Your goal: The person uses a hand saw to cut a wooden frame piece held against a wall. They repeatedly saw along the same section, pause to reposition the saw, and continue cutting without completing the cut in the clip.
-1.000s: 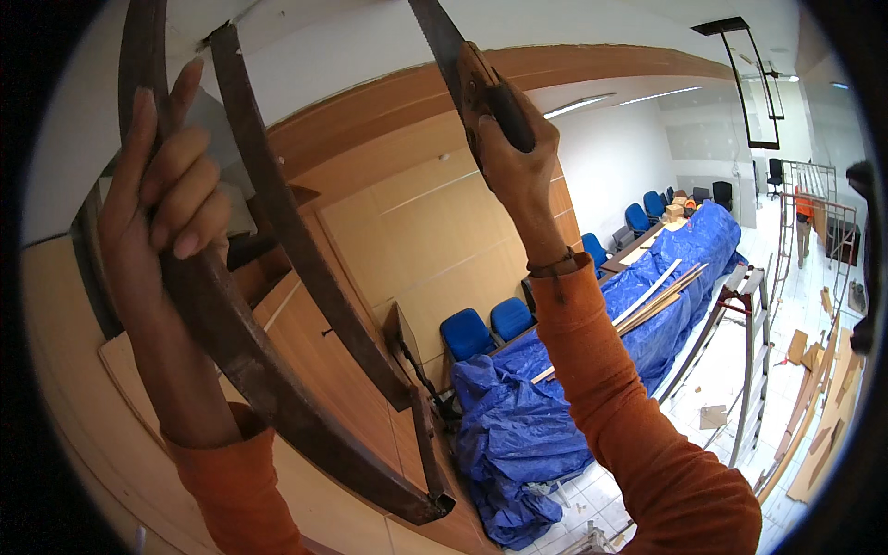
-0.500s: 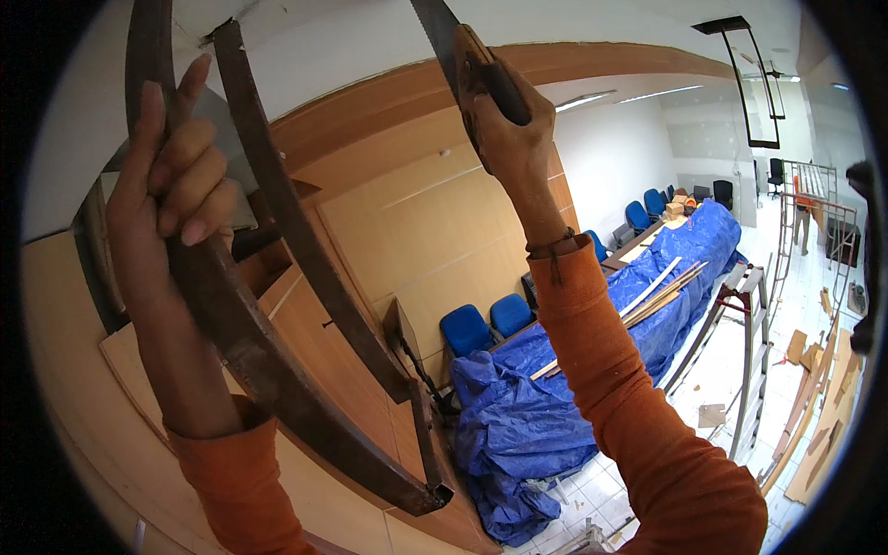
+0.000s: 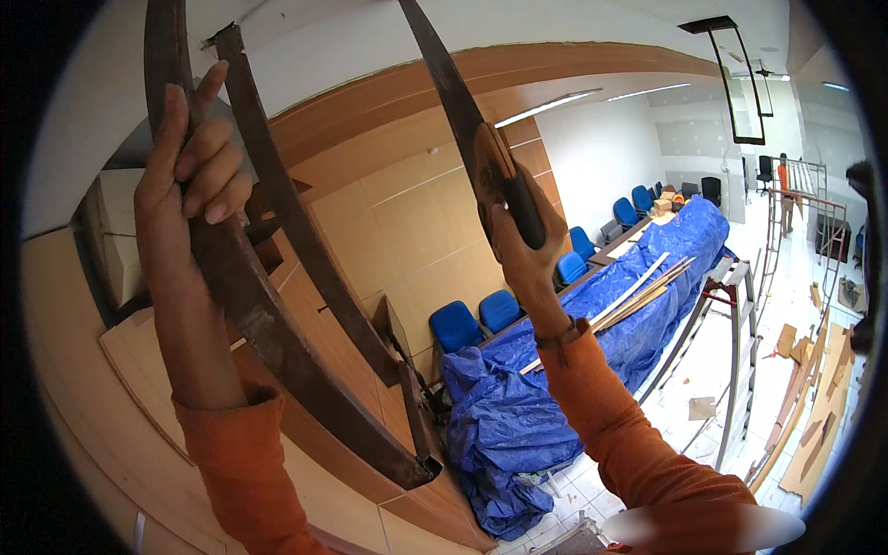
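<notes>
The right hand [image 3: 532, 227] closes its fingers around the handle of a handsaw [image 3: 453, 88], which is raised in front of the person; the blade points upward, and its tip is out of view. The left hand [image 3: 199, 176] grips a dark bar [image 3: 277, 333] above its lower end, three fingers bent onto it and two digits pointing up. A second dark bar [image 3: 294, 217] hangs beside it. Wooden strips [image 3: 638, 301] lie between the long edges of a blue sheet [image 3: 518, 416].
</notes>
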`<state>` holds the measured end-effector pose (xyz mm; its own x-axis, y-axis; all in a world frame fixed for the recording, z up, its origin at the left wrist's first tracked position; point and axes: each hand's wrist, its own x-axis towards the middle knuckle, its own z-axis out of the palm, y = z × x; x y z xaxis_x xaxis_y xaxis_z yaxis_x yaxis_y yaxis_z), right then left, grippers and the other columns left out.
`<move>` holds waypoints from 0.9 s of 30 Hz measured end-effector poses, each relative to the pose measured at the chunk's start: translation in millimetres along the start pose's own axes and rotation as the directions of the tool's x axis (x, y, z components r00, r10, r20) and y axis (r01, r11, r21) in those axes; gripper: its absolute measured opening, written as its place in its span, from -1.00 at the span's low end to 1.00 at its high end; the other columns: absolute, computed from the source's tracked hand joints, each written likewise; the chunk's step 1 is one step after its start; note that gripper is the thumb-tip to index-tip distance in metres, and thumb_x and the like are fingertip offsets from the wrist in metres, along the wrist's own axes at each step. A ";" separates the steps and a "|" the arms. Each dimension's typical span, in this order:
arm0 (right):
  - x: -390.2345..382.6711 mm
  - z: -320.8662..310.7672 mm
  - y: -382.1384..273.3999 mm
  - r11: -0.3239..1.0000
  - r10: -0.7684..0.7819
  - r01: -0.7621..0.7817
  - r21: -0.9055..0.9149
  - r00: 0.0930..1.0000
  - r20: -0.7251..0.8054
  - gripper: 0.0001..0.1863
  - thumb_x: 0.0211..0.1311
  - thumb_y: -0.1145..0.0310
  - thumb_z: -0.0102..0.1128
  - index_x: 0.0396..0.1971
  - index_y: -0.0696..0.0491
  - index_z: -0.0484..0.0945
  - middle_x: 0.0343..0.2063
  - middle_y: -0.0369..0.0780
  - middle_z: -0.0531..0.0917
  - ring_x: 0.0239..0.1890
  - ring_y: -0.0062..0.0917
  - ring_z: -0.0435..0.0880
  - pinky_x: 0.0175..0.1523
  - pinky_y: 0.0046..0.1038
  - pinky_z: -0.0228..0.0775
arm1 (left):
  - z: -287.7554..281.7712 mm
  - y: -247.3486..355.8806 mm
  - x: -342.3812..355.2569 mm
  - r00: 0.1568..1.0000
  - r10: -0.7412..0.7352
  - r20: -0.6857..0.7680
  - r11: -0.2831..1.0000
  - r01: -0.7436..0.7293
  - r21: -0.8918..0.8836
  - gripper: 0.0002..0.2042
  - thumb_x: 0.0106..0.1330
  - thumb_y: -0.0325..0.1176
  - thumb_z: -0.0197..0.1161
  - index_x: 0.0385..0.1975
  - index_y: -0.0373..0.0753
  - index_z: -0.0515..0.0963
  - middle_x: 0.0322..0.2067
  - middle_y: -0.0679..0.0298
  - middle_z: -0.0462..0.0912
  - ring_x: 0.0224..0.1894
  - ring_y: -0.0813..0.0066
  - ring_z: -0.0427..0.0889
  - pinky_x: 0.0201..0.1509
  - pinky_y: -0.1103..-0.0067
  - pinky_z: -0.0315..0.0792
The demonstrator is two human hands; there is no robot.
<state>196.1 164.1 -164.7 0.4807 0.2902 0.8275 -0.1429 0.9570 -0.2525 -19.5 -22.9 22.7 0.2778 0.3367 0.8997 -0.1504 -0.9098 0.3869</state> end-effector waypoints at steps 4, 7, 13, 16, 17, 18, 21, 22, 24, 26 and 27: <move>-18.2 -15.0 -14.3 1.000 0.009 -0.009 0.008 1.000 -0.003 -0.46 0.25 0.55 0.17 0.26 0.25 0.44 -0.14 -0.14 0.71 -0.17 -0.62 0.68 -0.05 -0.56 0.54 | -3.2 -1.5 4.3 1.000 0.011 0.029 0.999 -0.012 0.032 -0.50 0.57 -0.08 0.04 0.26 -0.40 0.37 -0.62 0.54 0.14 -0.74 0.84 0.13 -0.73 0.76 0.16; -24.8 -25.8 -22.4 1.000 -0.007 0.007 -0.007 1.000 0.001 -0.46 0.25 0.56 0.16 0.27 0.26 0.43 -0.13 -0.13 0.71 -0.16 -0.61 0.68 -0.04 -0.56 0.54 | -0.1 -1.1 4.9 0.992 -0.015 0.121 0.996 0.025 -0.087 -0.51 0.57 -0.07 0.05 0.24 -0.38 0.39 -0.62 0.54 0.13 -0.73 0.84 0.13 -0.72 0.76 0.14; -61.4 -48.7 -36.8 0.999 -0.012 0.013 -0.031 1.000 0.007 -0.48 0.26 0.58 0.14 0.25 0.30 0.42 -0.11 -0.08 0.70 -0.11 -0.52 0.70 0.03 -0.50 0.55 | 13.1 1.3 -2.9 0.999 -0.028 -0.037 1.000 0.028 0.004 -0.50 0.55 -0.02 0.08 0.20 -0.37 0.43 -0.61 0.56 0.10 -0.70 0.84 0.09 -0.66 0.74 0.10; -96.7 -71.8 -45.5 0.997 0.004 -0.005 -0.077 1.000 -0.008 -0.49 0.27 0.59 0.15 0.25 0.32 0.42 -0.07 -0.05 0.69 -0.09 -0.48 0.71 0.06 -0.48 0.55 | 16.2 2.0 -3.2 0.998 -0.019 -0.054 0.998 0.022 0.060 -0.50 0.54 -0.01 0.10 0.20 -0.36 0.45 -0.62 0.56 0.09 -0.70 0.83 0.08 -0.65 0.73 0.09; -109.5 -81.7 -50.0 0.994 0.034 -0.037 -0.105 0.999 -0.028 -0.49 0.28 0.59 0.15 0.24 0.33 0.42 -0.06 -0.04 0.69 -0.09 -0.47 0.71 0.07 -0.47 0.55 | 16.5 2.0 -3.6 0.995 -0.034 -0.097 0.998 0.039 0.058 -0.49 0.54 0.00 0.09 0.20 -0.35 0.45 -0.63 0.56 0.09 -0.71 0.83 0.08 -0.65 0.73 0.10; -122.3 -93.0 -55.4 0.990 0.095 -0.098 -0.097 0.995 -0.035 -0.48 0.26 0.58 0.15 0.24 0.33 0.42 -0.06 -0.04 0.69 -0.08 -0.47 0.71 0.06 -0.48 0.55 | 16.3 2.1 -3.8 0.990 -0.040 -0.138 0.996 0.051 0.077 -0.49 0.54 0.00 0.08 0.20 -0.34 0.45 -0.63 0.57 0.10 -0.71 0.82 0.09 -0.65 0.73 0.10; -161.4 -133.6 -79.6 0.940 0.319 -0.326 -0.100 0.944 -0.082 -0.43 0.18 0.48 0.18 0.23 0.32 0.44 -0.10 -0.08 0.70 -0.15 -0.53 0.69 -0.02 -0.52 0.54 | 13.9 3.4 -0.5 0.993 -0.063 -0.099 0.994 0.072 0.086 -0.48 0.55 0.03 0.05 0.21 -0.32 0.45 -0.65 0.57 0.11 -0.73 0.80 0.11 -0.65 0.72 0.13; -172.1 -147.7 -88.0 0.916 0.377 -0.386 -0.112 0.921 -0.095 -0.38 0.12 0.40 0.19 0.22 0.32 0.45 -0.16 -0.12 0.70 -0.23 -0.58 0.66 -0.11 -0.55 0.52 | 12.7 4.0 1.1 0.993 -0.065 -0.094 0.993 0.074 0.095 -0.48 0.55 0.04 0.04 0.22 -0.32 0.44 -0.66 0.57 0.11 -0.73 0.80 0.11 -0.66 0.71 0.14; -190.6 -173.0 -104.9 0.849 0.503 -0.516 -0.114 0.855 -0.124 -0.28 0.00 0.26 0.22 0.21 0.31 0.48 -0.30 -0.21 0.69 -0.39 -0.69 0.59 -0.29 -0.62 0.44 | 11.0 4.0 4.8 0.996 -0.090 -0.028 0.996 0.091 0.026 -0.48 0.55 0.06 0.01 0.22 -0.29 0.46 -0.67 0.57 0.12 -0.75 0.79 0.11 -0.67 0.71 0.13; -203.4 -192.4 -119.8 0.816 0.567 -0.575 -0.054 0.815 -0.118 -0.25 -0.04 0.23 0.26 0.21 0.30 0.48 -0.42 -0.29 0.65 -0.53 -0.74 0.49 -0.43 -0.64 0.31 | 10.2 5.0 6.7 0.992 -0.075 0.101 0.997 0.077 -0.016 -0.48 0.55 0.06 0.02 0.21 -0.28 0.46 -0.67 0.56 0.12 -0.74 0.78 0.10 -0.66 0.71 0.13; -207.1 -200.6 -127.1 0.802 0.586 -0.595 -0.056 0.801 -0.118 -0.25 -0.07 0.25 0.28 0.20 0.30 0.50 -0.46 -0.31 0.63 -0.58 -0.74 0.48 -0.49 -0.63 0.28 | 11.0 4.4 2.6 0.989 -0.093 -0.118 0.992 0.102 0.073 -0.48 0.54 0.08 0.04 0.21 -0.26 0.46 -0.66 0.56 0.11 -0.74 0.78 0.09 -0.66 0.71 0.11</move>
<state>288.2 -18.2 -404.6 0.4038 0.7933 0.4557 -0.3520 0.5945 -0.7229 -9.0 -28.7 24.5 0.1767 0.4462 0.8773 -0.0519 -0.8859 0.4610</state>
